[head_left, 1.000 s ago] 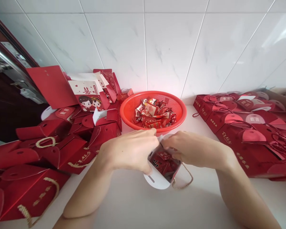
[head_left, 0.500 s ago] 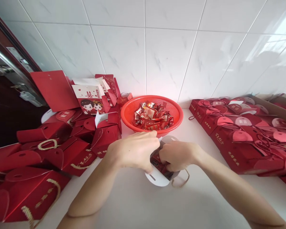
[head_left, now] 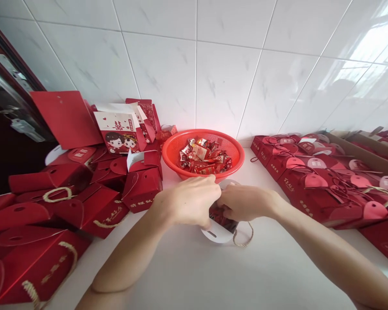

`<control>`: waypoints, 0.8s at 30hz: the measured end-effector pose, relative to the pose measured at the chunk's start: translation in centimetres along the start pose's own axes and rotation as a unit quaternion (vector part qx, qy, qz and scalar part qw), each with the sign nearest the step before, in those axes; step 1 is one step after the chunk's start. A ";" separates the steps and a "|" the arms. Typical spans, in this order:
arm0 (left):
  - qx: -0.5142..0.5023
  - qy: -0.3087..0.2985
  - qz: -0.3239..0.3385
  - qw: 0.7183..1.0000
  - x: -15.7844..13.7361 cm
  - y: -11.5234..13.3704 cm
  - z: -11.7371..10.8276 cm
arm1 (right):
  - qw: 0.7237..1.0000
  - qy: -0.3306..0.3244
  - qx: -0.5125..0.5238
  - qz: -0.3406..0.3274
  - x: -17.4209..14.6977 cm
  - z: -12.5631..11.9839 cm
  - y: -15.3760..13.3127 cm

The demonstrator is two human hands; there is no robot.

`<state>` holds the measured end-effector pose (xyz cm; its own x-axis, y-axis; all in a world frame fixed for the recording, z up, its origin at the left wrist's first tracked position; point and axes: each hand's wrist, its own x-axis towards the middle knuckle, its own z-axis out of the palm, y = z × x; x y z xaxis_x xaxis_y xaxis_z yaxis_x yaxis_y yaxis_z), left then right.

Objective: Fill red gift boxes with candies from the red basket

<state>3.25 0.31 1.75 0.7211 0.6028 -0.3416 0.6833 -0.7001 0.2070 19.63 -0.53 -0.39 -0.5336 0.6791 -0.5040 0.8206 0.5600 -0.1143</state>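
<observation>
An open gift box (head_left: 217,232) stands on the counter just in front of the red basket, its white-lined flaps spread and a rope handle (head_left: 245,234) looping out on its right. My left hand (head_left: 189,200) grips the box's left side, thumb toward the near flap. Dark red packets (head_left: 216,214) show inside it. My right hand (head_left: 245,202) reaches in from the right with curled fingers; whatever they may hold is hidden. Behind the box, the red plastic basket (head_left: 171,160) contains several wrapped candies (head_left: 204,156).
Several red gift boxes (head_left: 111,211) with rope handles crowd the left side, with an illustrated box (head_left: 118,129) behind them. Rows of closed red boxes (head_left: 297,189) line the right, next to cardboard (head_left: 358,150). A white tiled wall (head_left: 168,64) rises at the back.
The view has shifted slightly. Both hands stay at the open box, which sits a little higher in the picture, and the right hand's fingers have moved slightly inside it.
</observation>
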 end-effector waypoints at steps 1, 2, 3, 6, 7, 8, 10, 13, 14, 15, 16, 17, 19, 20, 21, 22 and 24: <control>0.001 0.000 -0.002 1.000 0.0 0.0 0.0 | 1.000 0.000 -0.010 0.000 0.2 0.0 -0.1; 0.001 0.002 -0.003 1.000 0.0 0.1 0.0 | 1.000 0.001 -0.020 0.001 0.3 0.0 -0.2; 0.000 0.002 -0.005 1.000 0.0 0.1 0.0 | 1.000 -0.002 -0.029 0.001 0.3 -0.1 -0.2; 0.000 0.002 -0.003 1.000 0.0 0.0 0.0 | 0.997 -0.059 -0.040 -0.004 0.6 -0.1 -0.2; 0.001 0.003 -0.002 1.000 0.1 0.0 0.1 | 0.996 -0.083 -0.036 -0.008 0.8 -0.1 -0.2; 0.002 0.003 0.001 1.000 0.1 -0.1 0.1 | 0.994 -0.101 -0.027 -0.013 0.9 -0.1 -0.1; 0.000 0.000 0.007 1.000 0.2 -0.2 0.2 | 0.992 -0.122 -0.005 -0.030 1.2 -0.1 0.1; -0.002 -0.008 0.008 1.000 0.3 -0.3 0.2 | 0.990 -0.113 0.025 -0.076 1.3 -0.2 0.6; -0.002 -0.010 0.006 1.000 0.3 -0.3 0.2 | 0.991 -0.098 0.029 -0.081 1.2 -0.3 0.8; -0.003 -0.010 0.005 1.000 0.3 -0.3 0.2 | 0.994 -0.079 0.029 -0.077 1.0 -0.4 1.0; -0.004 -0.011 0.003 1.000 0.3 -0.2 0.2 | 0.996 -0.060 0.026 -0.064 0.9 -0.4 1.1; -0.005 -0.013 0.002 1.000 0.3 -0.2 0.1 | 0.998 -0.049 0.020 -0.045 0.8 -0.4 1.2; -0.004 -0.018 0.001 1.000 0.4 -0.1 0.1 | 0.998 -0.059 0.012 -0.019 0.9 -0.2 1.1; -0.004 -0.020 0.001 1.000 0.4 -0.1 0.1 | 0.997 -0.075 0.016 -0.023 1.1 -0.1 1.1; -0.003 -0.021 0.002 1.000 0.4 -0.2 0.1 | 0.995 -0.093 0.026 -0.038 1.2 0.0 1.0; -0.002 -0.022 0.004 1.000 0.5 -0.2 0.2 | 0.991 -0.107 0.040 -0.063 1.4 0.0 1.0; -0.002 -0.023 0.008 1.000 0.5 -0.3 0.2 | 0.984 -0.121 0.069 -0.115 1.6 -0.1 1.1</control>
<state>3.41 0.70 1.30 0.7257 0.5734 -0.3802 0.6726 -0.7076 0.2166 19.61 1.20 -1.25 -0.6574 0.4007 -0.6382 0.7134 0.6036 -0.3559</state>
